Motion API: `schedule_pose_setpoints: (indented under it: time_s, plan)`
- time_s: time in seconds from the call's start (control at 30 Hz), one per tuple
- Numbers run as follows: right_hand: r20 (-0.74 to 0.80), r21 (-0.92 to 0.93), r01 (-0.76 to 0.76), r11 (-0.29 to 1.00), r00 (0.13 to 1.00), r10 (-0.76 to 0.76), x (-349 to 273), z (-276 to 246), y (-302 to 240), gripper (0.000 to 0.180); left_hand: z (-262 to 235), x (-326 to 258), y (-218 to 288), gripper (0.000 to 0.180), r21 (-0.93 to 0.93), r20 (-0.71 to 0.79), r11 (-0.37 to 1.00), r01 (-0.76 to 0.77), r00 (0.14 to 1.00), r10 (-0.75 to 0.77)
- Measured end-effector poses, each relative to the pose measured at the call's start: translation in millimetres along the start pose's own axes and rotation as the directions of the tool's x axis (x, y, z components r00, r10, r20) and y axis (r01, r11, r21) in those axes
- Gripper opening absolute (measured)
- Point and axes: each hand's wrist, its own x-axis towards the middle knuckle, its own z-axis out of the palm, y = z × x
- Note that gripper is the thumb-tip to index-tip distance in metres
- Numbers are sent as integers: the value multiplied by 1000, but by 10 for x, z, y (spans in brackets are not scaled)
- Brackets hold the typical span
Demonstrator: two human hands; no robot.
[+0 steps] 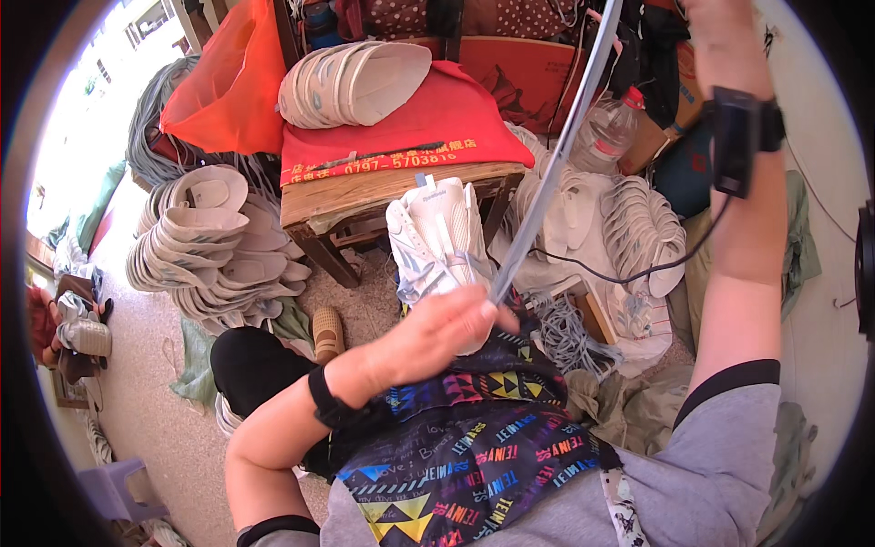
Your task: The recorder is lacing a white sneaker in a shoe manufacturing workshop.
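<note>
A white sneaker upper (pixel 436 228) with a mesh front and pale grey trim lies over my lap, in front of the low wooden stool. My left hand (pixel 447 328) is closed on its near end, fingers pressed together and partly blurred. From beside those fingertips a flat grey shoelace (pixel 556 169) stretches taut, up and to the right, out of the top edge. High at the upper right is my right hand (pixel 720 23), arm raised. The picture's edge cuts off its fingers, so their grip is hidden.
A stack of white uppers (pixel 365 87) rests on a red cloth (pixel 410 137) over the wooden stool (pixel 319 208). More piled uppers (pixel 196 242) are at left, others (pixel 638 228) at right. Nearby are a bundle of grey laces (pixel 570 333), a plastic bottle (pixel 609 128) and a black cable (pixel 629 276).
</note>
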Motion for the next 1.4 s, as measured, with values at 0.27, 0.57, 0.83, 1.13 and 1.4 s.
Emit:
schedule_pose_setpoints:
  time_s: [0.27, 0.57, 0.83, 1.13, 1.4]
  plan:
    - [383, -268, -408, 873, 786, 485, -897, 112, 1087, 13, -422, -47, 1212, 25, 65, -14, 951, -301, 953, 303]
    - [809, -430, -16, 903, 437, 393, -2378, 193, 189, 14, -310, 480, 1925, 24, -92, -972, 802, -590, 226, 55]
    - [846, -153, 228, 961, 534, 8, -3314, 338, -311, 22, -1311, 842, 1749, 37, -151, -369, 731, -665, 724, 583]
    - [668, -311, -167, 936, 662, 340, -3122, 514, 21, 14, -1208, 753, 1532, 26, -208, -594, 777, -595, 708, 383]
    - [732, -506, -272, 819, 368, 574, -3111, 484, 238, 15, -1183, 552, 1314, 26, -102, -392, 882, -459, 834, 389]
